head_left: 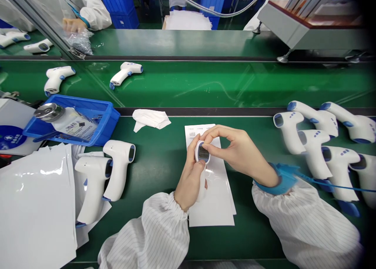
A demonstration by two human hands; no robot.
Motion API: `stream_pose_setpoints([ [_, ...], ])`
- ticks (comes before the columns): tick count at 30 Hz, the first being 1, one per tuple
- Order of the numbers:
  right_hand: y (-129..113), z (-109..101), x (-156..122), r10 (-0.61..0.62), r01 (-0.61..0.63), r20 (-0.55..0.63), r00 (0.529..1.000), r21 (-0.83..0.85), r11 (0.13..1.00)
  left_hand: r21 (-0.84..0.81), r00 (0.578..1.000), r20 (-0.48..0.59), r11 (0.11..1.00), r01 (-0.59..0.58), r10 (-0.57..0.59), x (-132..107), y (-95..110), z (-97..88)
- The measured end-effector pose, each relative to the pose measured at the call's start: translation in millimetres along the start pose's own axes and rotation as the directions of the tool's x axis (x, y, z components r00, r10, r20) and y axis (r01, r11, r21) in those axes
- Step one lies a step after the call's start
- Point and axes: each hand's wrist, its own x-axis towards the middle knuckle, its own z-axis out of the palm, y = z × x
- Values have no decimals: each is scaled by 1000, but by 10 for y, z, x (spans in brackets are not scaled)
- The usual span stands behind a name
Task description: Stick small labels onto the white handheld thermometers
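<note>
This is a factory assembly line: parallel green workbenches [205,85] carry rows of white infrared thermometers [311,163], blue plastic crates [116,2] stand stacked beyond, and people wear striped cleanroom smocks [158,237] (one wrist has a blue anti-static strap [283,179] on a cord).

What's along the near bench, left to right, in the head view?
White bag → two thermometers → white cloth → left hand holding thermometer → right hand → group of thermometers
</note>
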Motion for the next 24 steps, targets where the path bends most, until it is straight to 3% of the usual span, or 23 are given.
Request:
stream_pose_setpoints([
  [4,-7,2,-12,9,-9,-7,1000,0,1000,-128,996,22,988,88,-86,4,28,8],
  [24,13,64,-12,10,-13,-55,998,-38,999,-97,997,19,993,73,-71,6,14,14],
])
